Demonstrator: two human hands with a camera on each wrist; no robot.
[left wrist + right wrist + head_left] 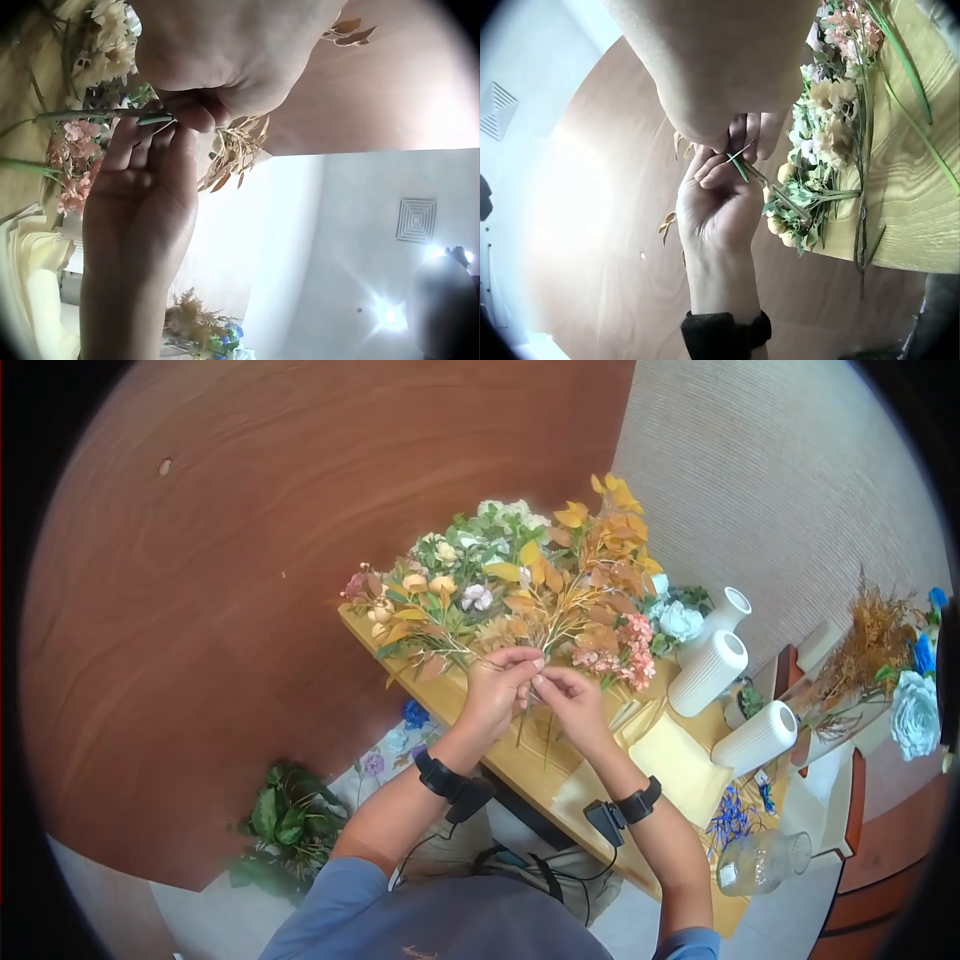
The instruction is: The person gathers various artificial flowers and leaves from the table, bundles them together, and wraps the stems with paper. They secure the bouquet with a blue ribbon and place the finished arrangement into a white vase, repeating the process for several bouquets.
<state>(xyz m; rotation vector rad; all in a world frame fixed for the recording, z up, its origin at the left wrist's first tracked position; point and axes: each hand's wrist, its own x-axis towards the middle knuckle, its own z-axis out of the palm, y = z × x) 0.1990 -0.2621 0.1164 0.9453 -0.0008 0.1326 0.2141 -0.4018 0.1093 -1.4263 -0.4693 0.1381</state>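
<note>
Both hands meet over the table's near edge at the stem end of a branch with orange-yellow leaves, which fans out beyond them. My left hand grips the branch stem between thumb and curled fingers. Thumb and fingertips of my right hand pinch the same stem from the other side. A short green stem end and a thin strand show between the fingers in the right wrist view. The fingers partly hide the gripped part. Peach flowers and pink flowers lie just past the hands.
On the wooden table's right side are ribbed white vases, cream paper sheets, blue ribbon strands and a clear glass vase. A green leafy plant stands low at left. Walls close off the back.
</note>
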